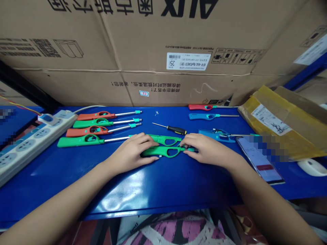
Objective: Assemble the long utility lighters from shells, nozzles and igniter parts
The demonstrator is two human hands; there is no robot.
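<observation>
Two green lighter shells (163, 152) are gripped, left end by left hand (133, 153), right end by right hand (206, 149).

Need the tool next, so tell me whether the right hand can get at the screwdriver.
Probably yes: the screwdriver lies bare just beyond the green lighter, with nothing between it and the right hand.
</observation>
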